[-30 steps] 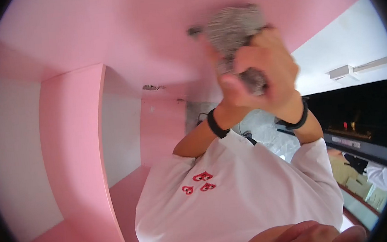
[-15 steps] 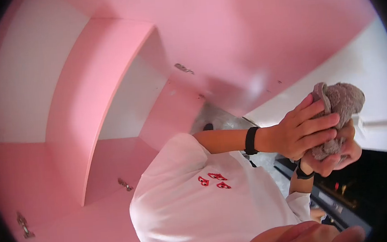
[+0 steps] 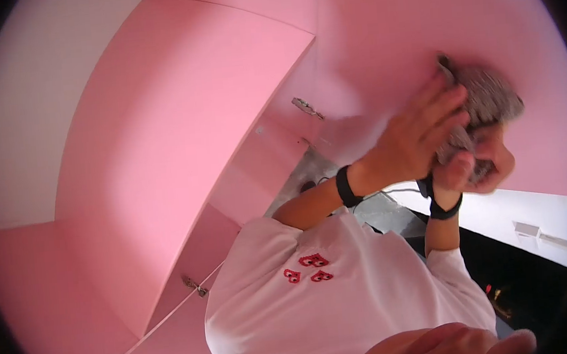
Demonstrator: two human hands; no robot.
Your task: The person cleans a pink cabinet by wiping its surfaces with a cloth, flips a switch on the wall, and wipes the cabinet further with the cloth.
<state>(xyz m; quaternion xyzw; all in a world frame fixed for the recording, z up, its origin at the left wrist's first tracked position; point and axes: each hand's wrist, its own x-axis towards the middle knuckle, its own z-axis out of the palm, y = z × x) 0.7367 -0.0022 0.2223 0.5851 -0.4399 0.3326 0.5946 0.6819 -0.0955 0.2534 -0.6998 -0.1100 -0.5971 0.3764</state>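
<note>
A bunched grey-brown cloth [image 3: 488, 94] is held between my two hands at the right of the view. My left hand [image 3: 423, 129] presses against its near side, with long fingers laid over the cloth. Curled around its lower part is my right hand [image 3: 479, 165], its thumb towards the left hand. Each wrist wears a black band. Motion smears the fingers and the cloth a little, and some fingertips are hidden behind it.
Pink panels [image 3: 178, 112] of a cabinet surround me, with metal hinges [image 3: 308, 108] on them. A white cord [image 3: 167, 312] runs across at the lower left. Grey floor [image 3: 393, 218] shows beyond my white shirt [image 3: 353, 304], and a dark object [image 3: 504, 273] stands at the lower right.
My view has shifted, with the pink panel on the left now larger. Both hands, still on the cloth, appear higher in view and now in front of a pink surface.
</note>
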